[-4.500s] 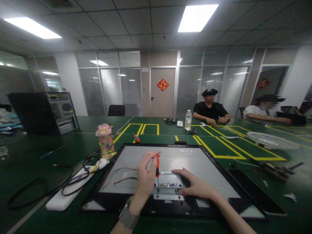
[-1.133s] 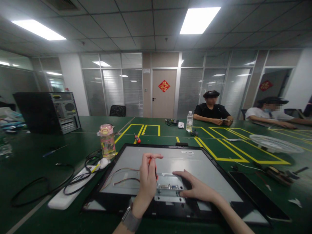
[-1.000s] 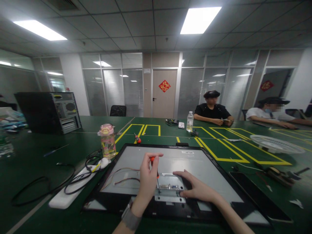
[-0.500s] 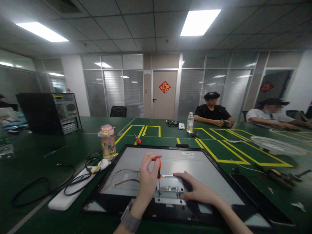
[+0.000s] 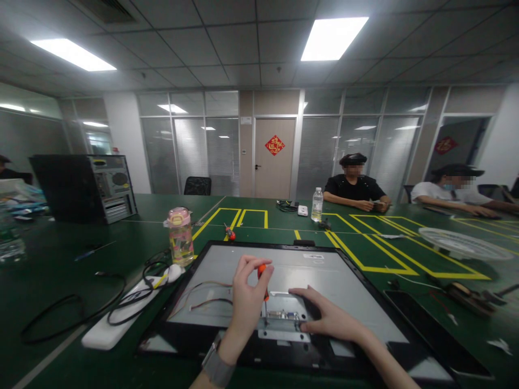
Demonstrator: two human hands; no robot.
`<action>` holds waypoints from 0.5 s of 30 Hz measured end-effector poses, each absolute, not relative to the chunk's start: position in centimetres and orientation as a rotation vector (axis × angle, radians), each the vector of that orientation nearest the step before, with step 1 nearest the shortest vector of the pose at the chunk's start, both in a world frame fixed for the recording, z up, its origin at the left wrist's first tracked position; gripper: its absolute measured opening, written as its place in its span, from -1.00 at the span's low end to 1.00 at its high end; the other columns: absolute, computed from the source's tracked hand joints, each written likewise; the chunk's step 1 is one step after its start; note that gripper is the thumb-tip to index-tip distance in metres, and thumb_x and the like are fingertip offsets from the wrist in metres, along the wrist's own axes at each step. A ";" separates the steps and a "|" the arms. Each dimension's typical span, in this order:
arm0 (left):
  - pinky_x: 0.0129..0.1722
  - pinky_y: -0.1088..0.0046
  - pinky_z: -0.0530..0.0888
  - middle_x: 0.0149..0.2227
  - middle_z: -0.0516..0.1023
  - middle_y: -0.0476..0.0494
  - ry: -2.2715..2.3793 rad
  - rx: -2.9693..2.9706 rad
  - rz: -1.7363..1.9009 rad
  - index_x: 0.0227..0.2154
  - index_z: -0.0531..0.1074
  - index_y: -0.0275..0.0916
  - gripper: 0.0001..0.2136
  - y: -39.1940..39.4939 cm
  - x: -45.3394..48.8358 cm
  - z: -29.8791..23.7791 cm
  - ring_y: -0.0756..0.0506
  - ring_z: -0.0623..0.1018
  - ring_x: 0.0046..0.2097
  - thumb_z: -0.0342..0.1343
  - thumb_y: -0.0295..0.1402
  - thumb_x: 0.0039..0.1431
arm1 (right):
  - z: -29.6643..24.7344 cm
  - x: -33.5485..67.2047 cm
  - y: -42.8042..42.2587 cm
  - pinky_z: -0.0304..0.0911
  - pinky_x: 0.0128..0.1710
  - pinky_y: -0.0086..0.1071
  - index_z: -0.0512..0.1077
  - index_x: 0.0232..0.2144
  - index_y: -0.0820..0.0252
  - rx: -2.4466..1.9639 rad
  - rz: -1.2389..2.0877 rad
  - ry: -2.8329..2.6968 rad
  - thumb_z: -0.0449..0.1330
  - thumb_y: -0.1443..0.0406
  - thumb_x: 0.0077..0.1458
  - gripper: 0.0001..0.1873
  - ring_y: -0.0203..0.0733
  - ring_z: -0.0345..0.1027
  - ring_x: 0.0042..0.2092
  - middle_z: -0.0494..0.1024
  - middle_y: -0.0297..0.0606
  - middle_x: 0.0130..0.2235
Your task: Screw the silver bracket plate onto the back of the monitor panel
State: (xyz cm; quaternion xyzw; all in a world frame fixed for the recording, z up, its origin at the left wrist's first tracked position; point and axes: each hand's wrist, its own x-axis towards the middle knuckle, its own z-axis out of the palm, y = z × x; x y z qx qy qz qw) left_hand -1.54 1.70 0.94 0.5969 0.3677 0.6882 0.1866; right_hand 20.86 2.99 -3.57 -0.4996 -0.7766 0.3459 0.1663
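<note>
My left hand (image 5: 246,297) is closed around the orange-and-black handle of a screwdriver (image 5: 262,271), which stands upright. The screwdriver's shaft points down to the left side of a metal bracket (image 5: 279,335) with connectors along it. My right hand (image 5: 330,317) grips the bracket's right end, thumb at the lower edge and fingers at the upper one. Beneath both hands lies a large flat display panel (image 5: 344,275), grey with a black frame. Loose thin wires (image 5: 213,302) lie on it left of my left hand. The screwdriver's tip is too small to make out.
Left of the panel are a white power strip (image 5: 109,327) with black cables and a pink-lidded bottle (image 5: 180,237). Another screwdriver (image 5: 230,232) lies beyond it. A computer case (image 5: 73,186) stands far left. A black slab (image 5: 433,329) lies right. A person (image 5: 353,186) sits opposite.
My left fingers have shifted on the screwdriver handle, with the thumb and index finger now further right and more of the orange showing. My right hand stays on the bracket.
</note>
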 end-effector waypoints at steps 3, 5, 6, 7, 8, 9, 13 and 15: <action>-0.34 0.44 0.45 -0.40 0.43 -0.08 1.034 1.679 1.915 -0.31 0.54 -0.23 -0.80 1.8 -1.5 1.0 -0.06 0.47 -0.35 0.12 -0.24 0.15 | -3.7 20.9 3.1 -0.33 0.33 -0.09 0.17 0.23 0.13 -1.418 0.976 -2.223 0.29 0.22 -0.14 -0.15 0.12 -0.32 0.37 0.11 -0.17 0.32; -0.34 0.44 0.45 -0.41 0.47 -0.10 1.031 1.648 1.899 -0.28 0.54 -0.25 -0.78 1.8 -1.6 0.9 -0.07 0.48 -0.35 0.07 -0.23 0.18 | -3.8 21.0 3.2 -0.32 0.33 -0.11 0.16 0.24 0.15 -1.420 0.969 -2.229 0.30 0.22 -0.14 -0.14 0.12 -0.32 0.37 0.11 -0.16 0.32; -0.35 0.45 0.45 -0.41 0.48 -0.11 1.027 1.626 1.890 -0.27 0.54 -0.25 -0.76 1.8 -1.6 0.9 -0.07 0.48 -0.36 0.05 -0.22 0.20 | -3.9 21.0 3.2 -0.31 0.33 -0.11 0.16 0.24 0.15 -1.422 0.967 -2.229 0.30 0.22 -0.14 -0.14 0.13 -0.32 0.37 0.11 -0.16 0.32; -0.36 0.45 0.45 -0.42 0.49 -0.11 1.021 1.605 1.880 -0.26 0.53 -0.26 -0.74 1.8 -1.7 0.8 -0.07 0.48 -0.37 0.03 -0.21 0.22 | -3.9 21.1 3.2 -0.31 0.33 -0.10 0.16 0.24 0.14 -1.423 0.967 -2.229 0.30 0.22 -0.14 -0.14 0.13 -0.32 0.37 0.10 -0.16 0.32; -0.37 0.45 0.45 -0.42 0.50 -0.12 1.014 1.586 1.868 -0.26 0.53 -0.26 -0.72 1.7 -1.7 0.8 -0.07 0.48 -0.38 0.01 -0.20 0.23 | -3.9 21.1 3.2 -0.30 0.33 -0.10 0.16 0.24 0.14 -1.423 0.967 -2.227 0.30 0.21 -0.14 -0.14 0.13 -0.32 0.37 0.10 -0.16 0.32; -0.38 0.45 0.45 -0.43 0.50 -0.12 1.009 1.572 1.858 -0.25 0.53 -0.26 -0.71 1.7 -1.7 0.8 -0.07 0.48 -0.39 -0.01 -0.19 0.23 | -4.0 21.1 3.2 -0.30 0.33 -0.10 0.16 0.24 0.14 -1.420 0.969 -2.227 0.29 0.21 -0.13 -0.14 0.13 -0.32 0.37 0.10 -0.16 0.32; -0.38 0.44 0.46 -0.43 0.50 -0.11 1.006 1.613 1.877 -0.29 0.54 -0.26 -0.73 1.6 -1.6 0.9 -0.07 0.48 -0.39 0.05 -0.19 0.19 | -4.1 21.1 3.3 -0.30 0.32 -0.08 0.17 0.23 0.11 -1.398 0.969 -2.225 0.30 0.21 -0.14 -0.15 0.14 -0.30 0.37 0.12 -0.17 0.31; -0.36 0.44 0.47 -0.41 0.48 -0.10 1.019 1.661 1.918 -0.32 0.55 -0.24 -0.78 1.6 -1.5 0.9 -0.07 0.49 -0.38 0.12 -0.20 0.14 | -4.2 21.1 3.4 -0.31 0.32 -0.07 0.18 0.22 0.10 -1.393 0.963 -2.224 0.30 0.22 -0.15 -0.15 0.14 -0.29 0.36 0.14 -0.17 0.31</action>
